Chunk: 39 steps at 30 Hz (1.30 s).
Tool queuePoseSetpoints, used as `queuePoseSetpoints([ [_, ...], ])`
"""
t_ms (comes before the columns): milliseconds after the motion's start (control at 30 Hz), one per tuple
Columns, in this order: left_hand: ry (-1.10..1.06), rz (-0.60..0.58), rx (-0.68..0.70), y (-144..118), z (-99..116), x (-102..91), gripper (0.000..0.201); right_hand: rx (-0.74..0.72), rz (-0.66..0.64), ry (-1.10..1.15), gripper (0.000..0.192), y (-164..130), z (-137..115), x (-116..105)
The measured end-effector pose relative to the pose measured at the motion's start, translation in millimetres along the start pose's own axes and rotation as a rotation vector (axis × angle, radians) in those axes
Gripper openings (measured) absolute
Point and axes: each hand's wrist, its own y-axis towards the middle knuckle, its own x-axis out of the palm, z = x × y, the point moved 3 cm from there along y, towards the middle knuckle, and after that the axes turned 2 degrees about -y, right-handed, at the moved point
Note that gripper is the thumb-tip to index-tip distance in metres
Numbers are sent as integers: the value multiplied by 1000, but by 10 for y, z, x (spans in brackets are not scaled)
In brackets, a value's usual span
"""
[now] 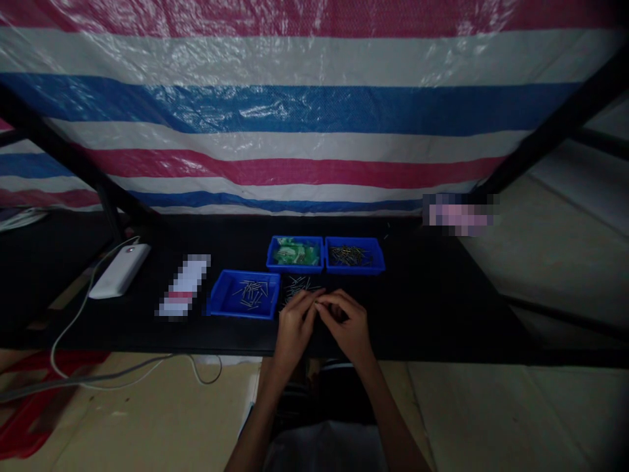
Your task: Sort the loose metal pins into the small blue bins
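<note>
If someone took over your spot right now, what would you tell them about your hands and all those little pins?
Left hand and right hand meet fingertip to fingertip at the black table's front edge; what they pinch is too small to tell.
Loose pins lie just behind the hands.
Left blue tray holds silver pins; the rear trays hold green pieces and darker pins.
Done: some pins in the left tray.
Left: the loose pile.

Dim, underexposed view with dark vignetted corners, wide-angle bending at the edges, and faint sheen on the striped tarp (314,105)
</note>
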Motion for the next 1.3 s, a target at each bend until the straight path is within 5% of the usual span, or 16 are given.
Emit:
queuePoseSetpoints([
  [1300,68,53,42,13,2,2,26,28,-15,3,5,-1,-11,-11],
])
